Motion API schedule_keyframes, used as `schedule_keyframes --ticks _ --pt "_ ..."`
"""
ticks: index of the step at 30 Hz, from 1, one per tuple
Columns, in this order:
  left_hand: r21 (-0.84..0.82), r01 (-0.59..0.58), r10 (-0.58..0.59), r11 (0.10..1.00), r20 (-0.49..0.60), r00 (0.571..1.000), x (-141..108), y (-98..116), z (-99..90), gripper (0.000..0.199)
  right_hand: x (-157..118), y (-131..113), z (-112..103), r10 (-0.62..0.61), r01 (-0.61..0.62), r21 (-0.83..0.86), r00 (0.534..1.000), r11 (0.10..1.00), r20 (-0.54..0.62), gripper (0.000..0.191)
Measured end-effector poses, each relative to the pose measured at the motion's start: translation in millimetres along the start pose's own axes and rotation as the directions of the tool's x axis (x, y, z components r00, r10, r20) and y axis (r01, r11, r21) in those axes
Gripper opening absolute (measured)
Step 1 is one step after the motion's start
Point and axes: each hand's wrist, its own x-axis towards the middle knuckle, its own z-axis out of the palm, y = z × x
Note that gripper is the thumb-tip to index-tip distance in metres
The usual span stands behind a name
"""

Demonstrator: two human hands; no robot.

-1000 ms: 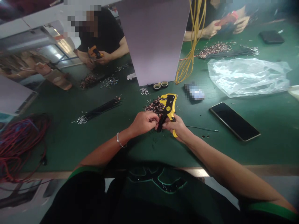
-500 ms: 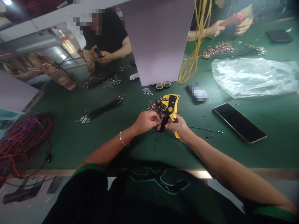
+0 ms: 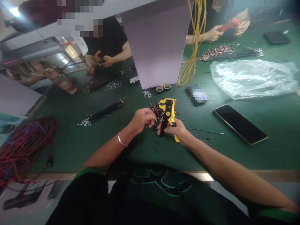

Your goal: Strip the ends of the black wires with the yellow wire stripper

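My right hand (image 3: 179, 129) is wrapped round the handles of a yellow and black wire stripper (image 3: 169, 114), whose head points away from me. My left hand (image 3: 144, 119) is beside it on the left, fingers pinched together; what they hold, if anything, is too small to make out. Beyond my fingers, partly behind the tool, lies a pile of short black wire pieces with copper ends (image 3: 156, 108). A bundle of black wires (image 3: 105, 112) rests to the left. One thin wire (image 3: 203, 130) lies to the right of my right hand.
On the green table (image 3: 131, 153) are a phone (image 3: 240, 124), a plastic bag (image 3: 253, 78), tape rolls (image 3: 163, 88) and red cable coils (image 3: 25, 147). A pale panel (image 3: 159, 43) stands ahead, yellow wires (image 3: 195, 40) beside it. Two people work across the table.
My left hand has moved a little left, away from the stripper's handles, opening a gap between my hands. The stripper stays in my right hand. The whole view has shifted slightly.
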Motion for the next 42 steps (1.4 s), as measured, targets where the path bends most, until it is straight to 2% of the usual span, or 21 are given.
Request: schedule_keyframes --ticks 4,9,12,15,19,23,28,35,42 --pt "0.041 -0.037 0.037 0.998 0.004 0.999 0 -2 -0.8 0.016 0 1 -1 -0.018 0.018 -0.012 1.0 1.0 0.003 0.034" --pt "0.205 -0.162 0.159 0.965 0.032 0.987 -3 -4 -2.0 0.022 0 -3 -2 -0.058 0.056 -0.041 0.998 0.998 -0.031 0.037" --pt "0.353 -0.203 0.194 0.914 0.06 0.979 -7 -6 0.3 0.04 0 -7 -2 -0.107 0.103 -0.062 0.992 0.993 -0.062 0.039" --pt "0.497 -0.291 0.256 0.817 0.139 0.956 -13 -9 6.3 0.055 0 -9 -2 -0.128 0.119 -0.079 0.985 0.99 -0.118 0.043" --pt "0.628 -0.379 0.32 0.68 0.211 0.923 -22 -12 16.4 0.048 0 -6 -1 -0.138 0.113 -0.158 0.978 0.981 -0.157 0.039" --pt "0.687 -0.398 0.318 0.608 0.25 0.915 -28 -15 22.7 0.036 0 -2 -1 -0.148 0.106 -0.231 0.973 0.967 -0.177 0.033" --pt "0.602 -0.44 0.332 0.666 0.288 0.898 -27 -18 21.6 0.028 1 2 -3 -0.133 0.077 -0.241 0.965 0.967 -0.225 0.031" --pt "0.458 -0.32 0.301 0.829 0.117 0.946 -16 -16 11.5 0.032 0 -8 -1 -0.084 0.081 -0.037 0.993 0.996 -0.078 0.039" --pt "0.256 -0.184 0.184 0.949 0.026 0.983 -11 -13 9.5 0.035 -2 -13 1 -0.131 0.137 0.088 0.989 0.987 -0.071 0.039"
